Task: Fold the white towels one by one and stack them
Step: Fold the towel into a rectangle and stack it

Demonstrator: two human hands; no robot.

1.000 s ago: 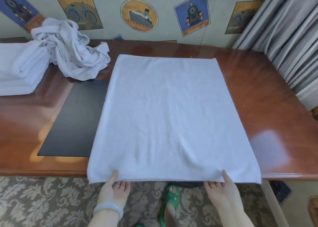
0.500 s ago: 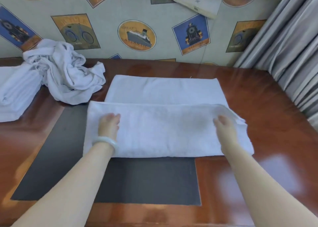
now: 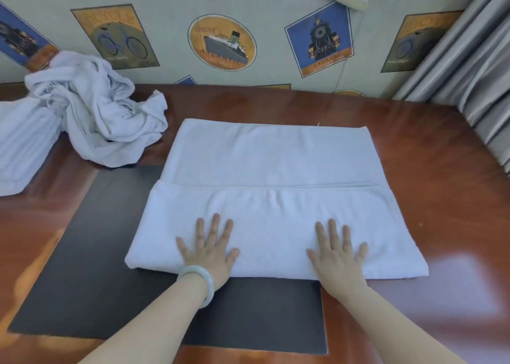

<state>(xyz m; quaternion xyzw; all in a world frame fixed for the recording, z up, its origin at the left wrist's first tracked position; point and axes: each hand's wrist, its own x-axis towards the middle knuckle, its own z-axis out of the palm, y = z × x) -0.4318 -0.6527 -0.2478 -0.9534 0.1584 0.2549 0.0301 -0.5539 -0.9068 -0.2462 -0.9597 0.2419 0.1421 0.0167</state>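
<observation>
A white towel (image 3: 269, 156) lies in the middle of the wooden table (image 3: 441, 198), its near part folded up over itself so the hem runs across its middle. My left hand (image 3: 211, 249), with a pale bangle on the wrist, presses flat on the folded flap at the left. My right hand (image 3: 338, 253) lies flat on the flap at the right, fingers spread. A crumpled heap of white towels (image 3: 93, 115) sits at the back left. Beside it, at the left edge, is a stack of folded white towels (image 3: 19, 145).
A black mat (image 3: 91, 267) lies on the table under the towel's near edge. A papered wall (image 3: 220, 40) with picture labels stands behind the table. Grey curtains (image 3: 469, 73) hang at the right. Bare table shows at the right of the towel.
My hands carried the towel's near edge up from the table's front and laid it over the middle. They then let go and slid back to press flat on the flap.
</observation>
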